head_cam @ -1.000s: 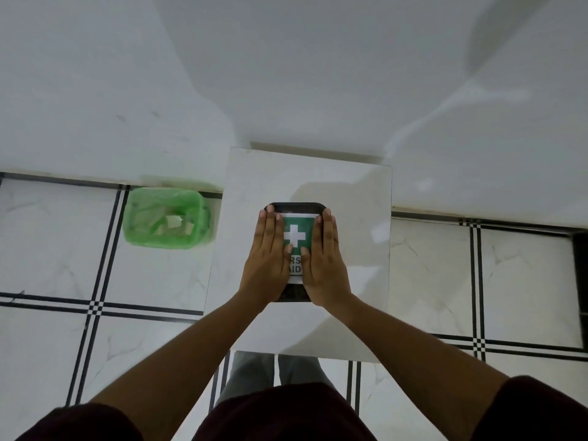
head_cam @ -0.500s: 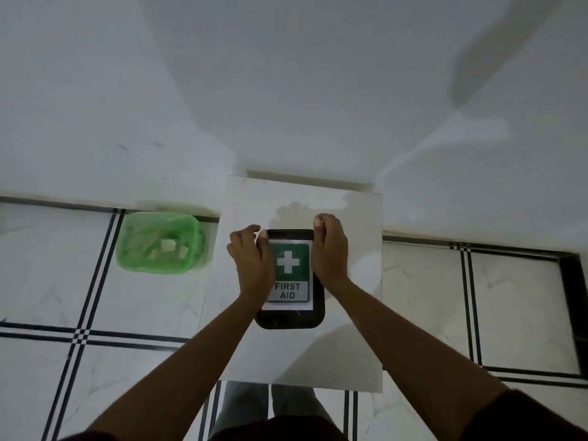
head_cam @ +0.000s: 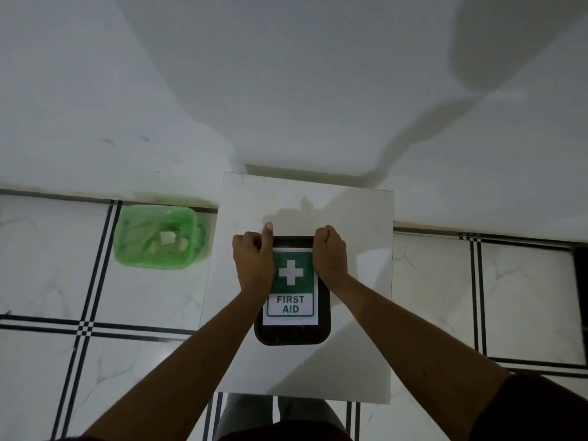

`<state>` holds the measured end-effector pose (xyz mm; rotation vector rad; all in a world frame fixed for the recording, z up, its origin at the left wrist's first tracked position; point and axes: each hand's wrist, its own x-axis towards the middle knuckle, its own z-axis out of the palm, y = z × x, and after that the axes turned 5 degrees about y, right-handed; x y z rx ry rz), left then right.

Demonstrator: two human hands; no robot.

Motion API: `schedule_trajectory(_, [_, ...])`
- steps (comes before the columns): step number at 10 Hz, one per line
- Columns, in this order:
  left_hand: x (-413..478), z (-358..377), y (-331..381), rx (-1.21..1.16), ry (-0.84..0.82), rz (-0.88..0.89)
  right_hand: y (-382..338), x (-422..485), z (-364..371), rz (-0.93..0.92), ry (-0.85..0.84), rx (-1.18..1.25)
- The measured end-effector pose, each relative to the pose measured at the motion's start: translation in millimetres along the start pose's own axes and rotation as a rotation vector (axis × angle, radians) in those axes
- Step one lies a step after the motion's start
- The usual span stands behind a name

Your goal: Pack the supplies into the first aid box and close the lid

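Observation:
The black first aid box [head_cam: 292,332] lies flat on a small white table [head_cam: 359,313], its lid down and a green and white FIRST AID label facing up. My left hand [head_cam: 253,265] presses on the box's far left corner with fingers curled and one finger stretched along the edge. On the far right corner rests my right hand [head_cam: 329,257], curled in a loose fist. No loose supplies show on the table.
A green bin [head_cam: 159,237] lined with a plastic bag and holding paper scraps stands on the tiled floor left of the table. A white wall rises behind. A dark object [head_cam: 580,300] shows at the right edge.
Both hands slid from flat over the label's middle out to the box's far corners and curled. The view tilted, so the box sits lower in the frame.

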<state>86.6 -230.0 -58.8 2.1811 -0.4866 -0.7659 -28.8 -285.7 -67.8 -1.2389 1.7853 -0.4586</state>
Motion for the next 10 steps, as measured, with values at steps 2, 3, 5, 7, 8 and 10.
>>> schedule_trajectory(2, [0, 1, 3, 0.075, 0.005, 0.079, -2, -2, 4, -0.143, 0.121, -0.098])
schedule_trajectory(3, [-13, -8, 2, 0.083, -0.027, 0.243, -5, -15, -2, -0.263, 0.19, -0.141])
schedule_trajectory(5, [-51, -39, -30, 0.506, -0.232, 0.67, 32, -67, -12, -0.588, 0.071, -0.445])
schedule_trajectory(7, [-70, -43, -60, 0.637, -0.273, 0.759, 61, -97, -11, -0.602, 0.023, -0.589])
schedule_trajectory(8, [-63, -41, -59, 0.585, -0.296, 0.739, 54, -94, -13, -0.604, 0.003, -0.619])
schedule_trajectory(10, [-58, -50, -47, 0.533, -0.315, 0.7, 51, -95, -19, -0.606, 0.056, -0.534])
